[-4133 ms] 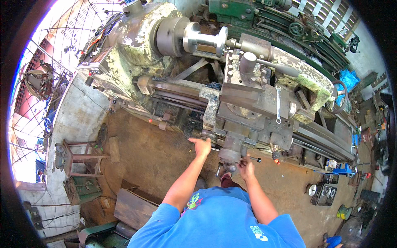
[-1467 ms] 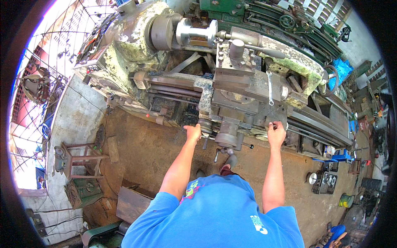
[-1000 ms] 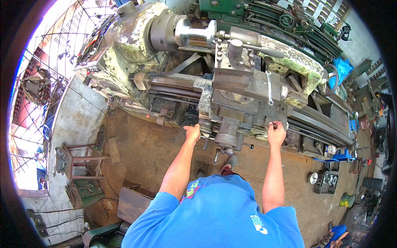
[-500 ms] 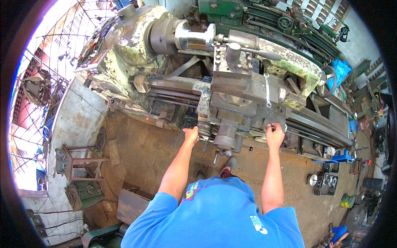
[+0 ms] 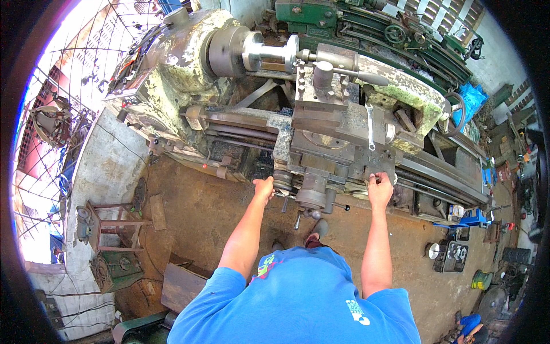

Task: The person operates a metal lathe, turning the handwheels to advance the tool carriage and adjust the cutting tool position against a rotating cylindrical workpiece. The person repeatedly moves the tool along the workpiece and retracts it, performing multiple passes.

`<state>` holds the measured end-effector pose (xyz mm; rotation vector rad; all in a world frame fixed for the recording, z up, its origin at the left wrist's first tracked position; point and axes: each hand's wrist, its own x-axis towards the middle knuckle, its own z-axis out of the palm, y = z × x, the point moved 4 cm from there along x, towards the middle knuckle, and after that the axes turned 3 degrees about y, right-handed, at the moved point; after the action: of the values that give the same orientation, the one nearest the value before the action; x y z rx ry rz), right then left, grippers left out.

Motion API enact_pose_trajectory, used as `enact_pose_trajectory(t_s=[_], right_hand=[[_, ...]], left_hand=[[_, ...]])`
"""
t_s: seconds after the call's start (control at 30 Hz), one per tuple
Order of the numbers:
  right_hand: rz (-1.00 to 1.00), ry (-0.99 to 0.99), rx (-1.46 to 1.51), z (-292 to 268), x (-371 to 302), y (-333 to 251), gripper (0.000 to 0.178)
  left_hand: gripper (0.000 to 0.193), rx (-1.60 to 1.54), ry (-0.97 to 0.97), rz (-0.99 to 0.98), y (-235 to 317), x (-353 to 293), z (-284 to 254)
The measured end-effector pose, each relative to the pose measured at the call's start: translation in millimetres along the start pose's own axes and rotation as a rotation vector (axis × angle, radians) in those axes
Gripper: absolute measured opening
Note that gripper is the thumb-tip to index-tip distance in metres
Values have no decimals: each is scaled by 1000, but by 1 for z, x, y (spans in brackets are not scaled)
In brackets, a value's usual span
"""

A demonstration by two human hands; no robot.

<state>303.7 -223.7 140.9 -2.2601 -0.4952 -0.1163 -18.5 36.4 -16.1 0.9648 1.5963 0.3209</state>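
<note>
A large worn metal lathe stands before me. My left hand (image 5: 264, 188) is closed at the left side of the carriage handwheel (image 5: 283, 180); its fingers are partly hidden, and it seems to grip the wheel's handle. At the right end of the carriage apron, my right hand (image 5: 380, 189) has its fingers curled together on something I cannot make out. Between the chuck (image 5: 224, 51) and the tailstock (image 5: 344, 55) sits a shiny flanged metal workpiece (image 5: 272, 51). The tool post (image 5: 323, 77) is just in front of it. A combination spanner (image 5: 370, 127) lies on the slide.
A green lathe (image 5: 395, 34) stands behind. At the left are a wooden stool frame (image 5: 117, 226) and a green motor-like box (image 5: 117, 270). A black crate (image 5: 454, 256) sits on the floor at right. Another person (image 5: 471, 325) is low at the far lower right.
Both hands stay at the same places on the lathe. Only a very slight shift of the view shows.
</note>
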Motion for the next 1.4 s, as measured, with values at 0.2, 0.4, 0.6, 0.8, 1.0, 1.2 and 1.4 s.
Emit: enact_pose_trajectory(t_s=[0.2, 0.4, 0.6, 0.8, 1.0, 1.2, 1.4], right_hand=[[-9, 2, -9, 0, 0, 0, 22], [24, -5, 8, 0, 0, 0, 21], [9, 0, -8, 0, 0, 1, 21], [6, 13, 27, 0, 0, 1, 22], [1, 16, -6, 0, 0, 1, 23], [26, -1, -9, 0, 0, 2, 23], [18, 3, -2, 1, 1, 3, 23]], left_hand=[[58, 0, -13, 0, 1, 1, -1], [55, 3, -6, 12, 2, 0, -3], [44, -17, -26, 8, 1, 2, -4], [39, -25, -37, 5, 1, 3, -5], [48, -15, -116, -6, 1, 6, -5], [49, -22, -168, -17, 0, 11, -8], [31, -62, -107, -38, -2, 12, -6]])
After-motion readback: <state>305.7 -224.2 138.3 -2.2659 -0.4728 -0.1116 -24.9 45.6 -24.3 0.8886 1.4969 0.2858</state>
